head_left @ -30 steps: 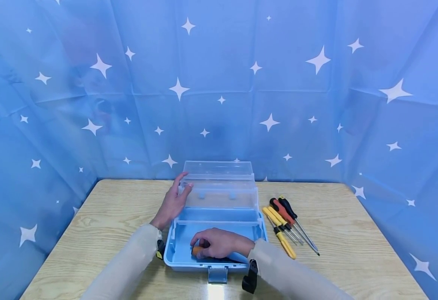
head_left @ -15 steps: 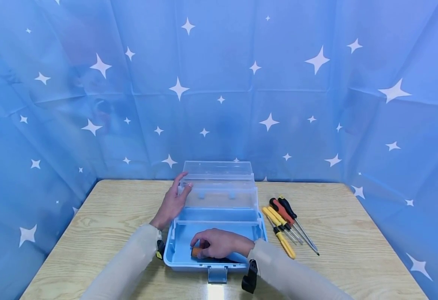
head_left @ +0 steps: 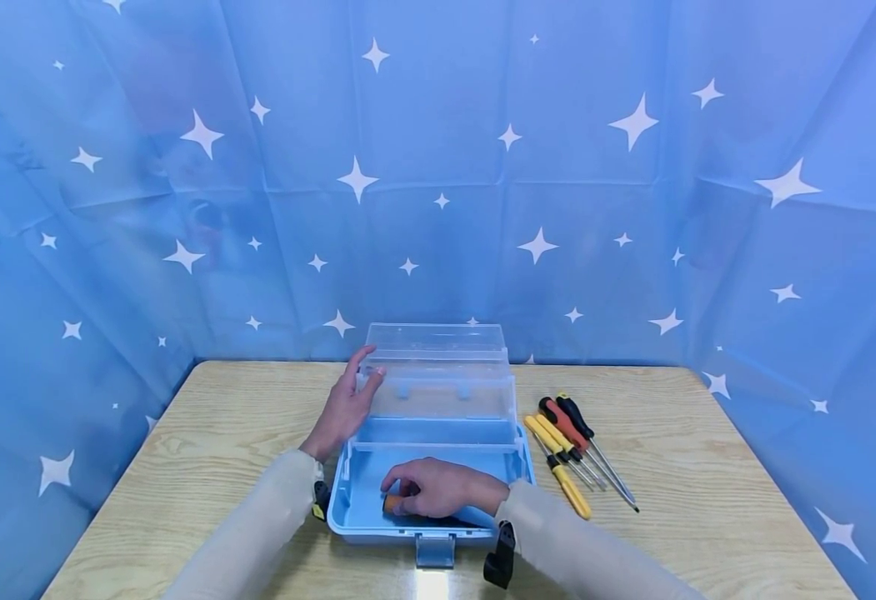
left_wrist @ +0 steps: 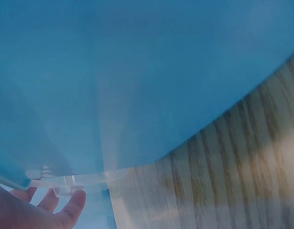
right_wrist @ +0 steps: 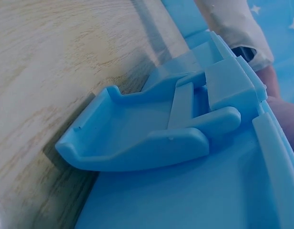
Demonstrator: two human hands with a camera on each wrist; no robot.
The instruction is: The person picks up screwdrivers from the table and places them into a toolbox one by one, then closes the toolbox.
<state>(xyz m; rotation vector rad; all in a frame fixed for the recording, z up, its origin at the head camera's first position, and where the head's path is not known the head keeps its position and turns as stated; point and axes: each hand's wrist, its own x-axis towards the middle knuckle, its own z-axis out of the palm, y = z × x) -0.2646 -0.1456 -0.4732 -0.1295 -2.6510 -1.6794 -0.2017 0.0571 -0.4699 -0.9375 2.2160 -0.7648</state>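
A light blue toolbox [head_left: 336,508] stands with its clear lid [head_left: 445,396] raised at the back. My left hand [head_left: 343,412] holds the lid's left edge, thumb on the near side and fingers beyond it. Fingers [left_wrist: 76,206] show at the box's edge in the left wrist view. Inside the box my right hand [head_left: 438,487] grips an orange-handled tool [head_left: 392,503] low over the floor. A long dark part reaches right from under the hand; the tool's exact kind is hidden by the hand. The front latch [right_wrist: 137,129] hangs open in the right wrist view.
To the right of the box lie several screwdrivers: yellow-handled ones [head_left: 574,496], a red-handled one [head_left: 565,421] and a black-handled one [head_left: 576,415]. The wooden table [head_left: 708,483] ends at a blue star-patterned curtain [head_left: 438,167].
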